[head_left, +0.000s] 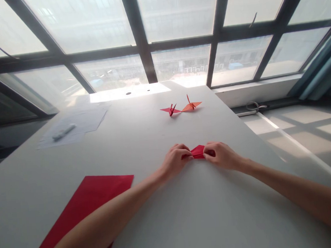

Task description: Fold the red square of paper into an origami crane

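A small piece of folded red paper [198, 151] lies low over the white table [167, 215], between my two hands. My left hand [177, 158] pinches its left end, fingers closed. On the opposite end, my right hand [220, 155] also grips the paper, thumb against fingertips. Part of the paper is hidden under the fingers at both sides. Beyond the hands stand two folded paper cranes, a red crane [171, 110] on the left and an orange crane [192, 106] on the right, close together.
A large red sheet [101, 188] lies at the left, partly under my left forearm. Farther back at the left are white papers [92, 120] with a whitish object [64, 131] on top. Windows line the far side; a blue curtain [319, 71] hangs at the right.
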A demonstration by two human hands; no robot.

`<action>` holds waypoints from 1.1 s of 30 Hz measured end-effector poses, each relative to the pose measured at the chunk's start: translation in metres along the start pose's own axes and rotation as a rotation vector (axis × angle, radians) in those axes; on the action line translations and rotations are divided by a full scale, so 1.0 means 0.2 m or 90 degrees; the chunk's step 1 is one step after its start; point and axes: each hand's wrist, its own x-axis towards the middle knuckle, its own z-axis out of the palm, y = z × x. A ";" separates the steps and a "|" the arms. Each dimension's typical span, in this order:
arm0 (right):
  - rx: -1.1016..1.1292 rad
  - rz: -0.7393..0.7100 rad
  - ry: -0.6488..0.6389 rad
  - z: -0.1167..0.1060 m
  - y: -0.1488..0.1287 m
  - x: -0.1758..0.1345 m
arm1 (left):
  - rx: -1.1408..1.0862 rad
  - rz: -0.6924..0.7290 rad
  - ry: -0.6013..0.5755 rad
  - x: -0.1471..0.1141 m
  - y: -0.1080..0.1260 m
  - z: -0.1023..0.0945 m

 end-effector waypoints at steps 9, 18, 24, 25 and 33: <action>-0.004 0.022 -0.012 0.01 0.01 0.02 | -0.071 -0.031 -0.004 0.01 0.00 -0.03; -0.010 0.038 -0.019 0.01 0.00 0.02 | -0.105 -0.100 -0.029 0.04 -0.06 -0.09; -0.004 0.035 -0.022 0.01 0.01 0.02 | -0.126 -0.126 -0.069 0.07 -0.09 -0.11; -0.003 0.035 -0.020 0.01 0.01 0.02 | -0.115 -0.121 -0.070 0.07 -0.09 -0.11; -0.011 0.038 -0.017 0.02 0.01 0.03 | -0.086 -0.104 -0.094 0.06 -0.10 -0.10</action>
